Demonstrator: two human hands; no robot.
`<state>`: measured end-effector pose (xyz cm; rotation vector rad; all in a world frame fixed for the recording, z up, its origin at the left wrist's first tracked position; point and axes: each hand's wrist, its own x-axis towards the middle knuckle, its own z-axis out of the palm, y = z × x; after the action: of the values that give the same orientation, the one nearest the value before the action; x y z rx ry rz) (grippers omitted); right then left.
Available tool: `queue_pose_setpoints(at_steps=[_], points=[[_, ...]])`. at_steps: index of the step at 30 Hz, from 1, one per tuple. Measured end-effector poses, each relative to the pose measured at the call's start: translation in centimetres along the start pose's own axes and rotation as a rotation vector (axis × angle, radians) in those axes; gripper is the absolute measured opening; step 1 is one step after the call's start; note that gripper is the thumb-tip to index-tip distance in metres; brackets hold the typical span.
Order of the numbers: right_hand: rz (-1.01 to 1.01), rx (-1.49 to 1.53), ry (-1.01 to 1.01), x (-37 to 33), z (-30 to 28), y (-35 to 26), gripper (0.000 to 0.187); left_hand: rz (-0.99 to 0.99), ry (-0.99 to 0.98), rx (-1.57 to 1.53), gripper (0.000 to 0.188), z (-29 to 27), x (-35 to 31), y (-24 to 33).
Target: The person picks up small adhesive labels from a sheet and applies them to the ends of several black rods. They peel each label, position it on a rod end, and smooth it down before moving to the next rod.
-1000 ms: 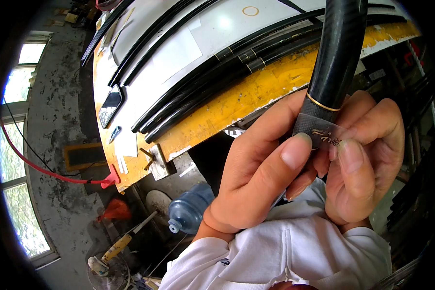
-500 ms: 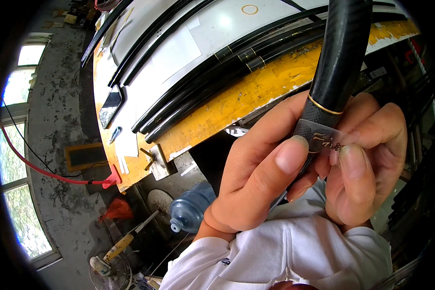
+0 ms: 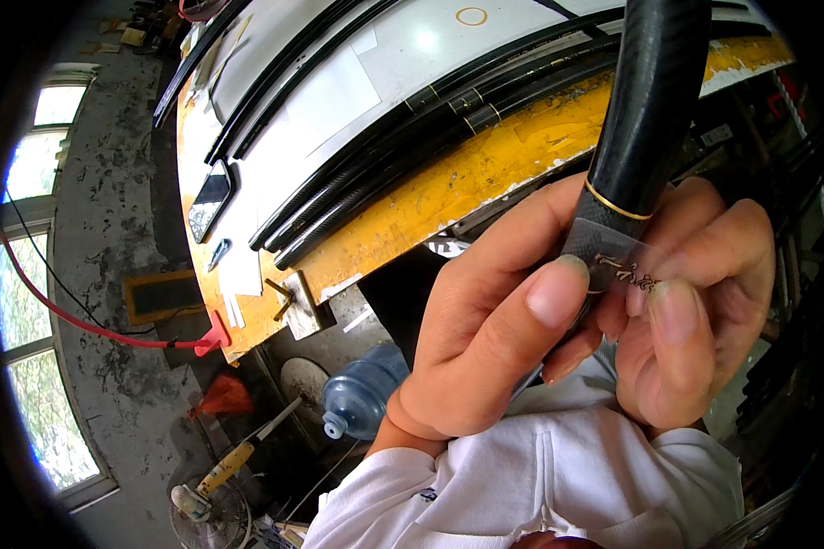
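At 4 o'clock from the view's centre, the left hand [image 3: 504,334] is curled around a thick, glossy black tube [image 3: 655,110] with a thin gold band [image 3: 618,203]; its thumb is laid along the tube's near side. At 3 o'clock, the right hand [image 3: 710,302] is bent inward, and the right end of a small, clear, rectangular film [image 3: 618,243] with gold marks is pinched between its thumb and fingers. The film is placed over the tube just below the band, its lower left corner covered by the left thumb. The tube is pointed toward 1 o'clock, and its lower length is largely hidden by the hands. Behind it, part of the yellow-edged white tabletop [image 3: 531,135] is blocked from view, along with some slender black tubes [image 3: 362,188] lying there. A dark phone [image 3: 212,201] is seen at 10 o'clock, a translucent blue plastic bottle [image 3: 366,393] at 7 o'clock.
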<state>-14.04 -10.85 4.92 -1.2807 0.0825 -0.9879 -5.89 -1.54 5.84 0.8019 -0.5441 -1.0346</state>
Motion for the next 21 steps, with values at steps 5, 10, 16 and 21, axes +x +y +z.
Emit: queue_pose_setpoints(at_steps=[5, 10, 16, 21], points=[[-0.017, -0.011, -0.011, 0.1, -0.1, 0.2, 0.012, -0.024, 0.044, 0.074, 0.062, 0.1, 0.0, 0.0], [-0.042, 0.046, -0.016, -0.2, 0.1, 0.5, 0.013, -0.090, 0.192, 0.230, 0.086, 0.8, -0.2, 0.0], [-0.039, 0.034, -0.022, 0.0, 0.1, 0.2, 0.014, -0.050, 0.151, 0.173, 0.084, 0.8, 0.0, -0.1], [-0.239, 0.052, -0.113, 0.4, -0.5, 1.6, 0.013, -0.001, 0.028, -0.091, 0.064, 0.2, -0.2, -0.6]])
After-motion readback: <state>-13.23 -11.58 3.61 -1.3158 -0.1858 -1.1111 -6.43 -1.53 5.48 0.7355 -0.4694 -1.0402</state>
